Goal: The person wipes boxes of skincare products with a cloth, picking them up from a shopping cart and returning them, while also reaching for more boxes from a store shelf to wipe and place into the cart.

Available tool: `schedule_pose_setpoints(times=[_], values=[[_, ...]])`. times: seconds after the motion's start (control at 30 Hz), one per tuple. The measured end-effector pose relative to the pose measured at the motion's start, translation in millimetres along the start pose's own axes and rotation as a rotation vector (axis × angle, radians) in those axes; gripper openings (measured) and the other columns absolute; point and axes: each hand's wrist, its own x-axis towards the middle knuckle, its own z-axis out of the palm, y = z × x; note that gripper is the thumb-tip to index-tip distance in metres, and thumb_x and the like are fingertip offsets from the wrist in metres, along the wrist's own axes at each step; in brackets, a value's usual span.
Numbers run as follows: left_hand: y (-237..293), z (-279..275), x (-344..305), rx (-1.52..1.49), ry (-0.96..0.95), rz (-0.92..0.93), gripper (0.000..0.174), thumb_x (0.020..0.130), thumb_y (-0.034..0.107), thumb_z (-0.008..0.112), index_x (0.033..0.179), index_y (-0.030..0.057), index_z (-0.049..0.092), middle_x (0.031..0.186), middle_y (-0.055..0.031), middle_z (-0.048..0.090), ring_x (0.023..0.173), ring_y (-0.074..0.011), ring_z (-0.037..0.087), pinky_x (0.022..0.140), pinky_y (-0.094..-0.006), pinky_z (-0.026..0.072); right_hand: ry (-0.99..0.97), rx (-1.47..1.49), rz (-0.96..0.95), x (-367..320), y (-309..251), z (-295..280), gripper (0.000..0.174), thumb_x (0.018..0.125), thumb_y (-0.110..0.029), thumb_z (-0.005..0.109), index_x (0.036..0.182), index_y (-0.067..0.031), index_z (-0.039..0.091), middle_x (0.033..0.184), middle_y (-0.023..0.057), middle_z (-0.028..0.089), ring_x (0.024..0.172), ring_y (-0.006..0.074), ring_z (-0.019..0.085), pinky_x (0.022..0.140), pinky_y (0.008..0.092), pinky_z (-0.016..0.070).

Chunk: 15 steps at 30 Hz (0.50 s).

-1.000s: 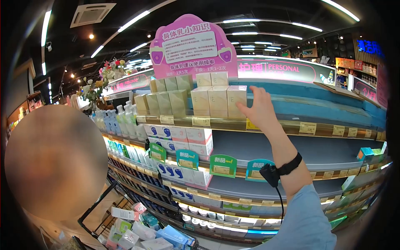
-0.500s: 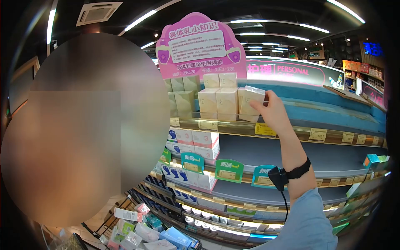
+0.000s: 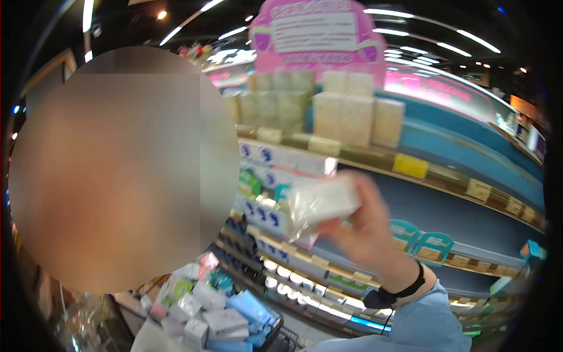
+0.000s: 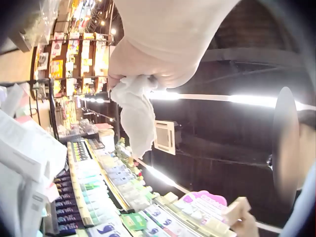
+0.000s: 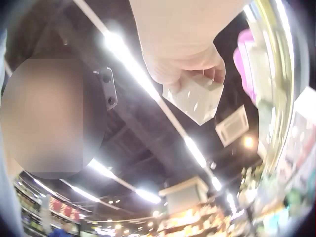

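Observation:
My right hand (image 3: 363, 226) grips a small cream carton (image 3: 329, 200) in shiny clear film, held tilted in front of the shelves. In the right wrist view the fingers bend over one end of the carton (image 5: 195, 98). Similar cream cartons (image 3: 343, 114) stand on the top shelf beyond the hand, beside pale green cartons (image 3: 275, 108). My left hand (image 4: 150, 61) shows only in the left wrist view, where it pinches a crumpled white cloth-like piece (image 4: 138, 121) that hangs down.
A cart (image 3: 284, 334) piled with boxed goods (image 3: 226, 322) stands at lower left. Yellow and white price tags line the shelf edge (image 3: 375, 155). A pink sign (image 3: 316, 35) rises behind the cartons. A large blurred patch covers the left of the head view.
My right hand reached the end cream carton, gripped it and took it off the top shelf. Hand and carton have moved down and left. The head view has shifted.

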Motion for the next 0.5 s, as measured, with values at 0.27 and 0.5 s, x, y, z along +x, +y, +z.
schedule_pose_setpoints(times=[0.27,0.5], values=[[34,52,-28,-0.369,-0.249,0.102,0.044,0.097,0.024,0.044,0.13,-0.0047,0.04,0.119,-0.0143,0.056,0.104,-0.0244,0.058,0.09,-0.0351,0.0459,-0.454,0.238,0.217,-64,71,136,0.047,0.073,-0.006,0.073,0.114,-0.0055,0.051,0.101,0.0101,0.057,0.094,0.0209,0.058,0.081,0.031,0.0442],[86,85,-64,0.653,-0.609,0.864,0.079,0.063,0.003,0.063,0.137,0.0018,0.035,0.141,-0.0177,0.036,0.128,-0.0352,0.038,0.101,-0.0456,0.0336,-0.638,0.276,0.179,-112,76,196,0.044,0.071,-0.004,0.065,0.113,-0.0027,0.05,0.103,0.0188,0.055,0.097,0.0388,0.052,0.082,0.0412,0.0435]])
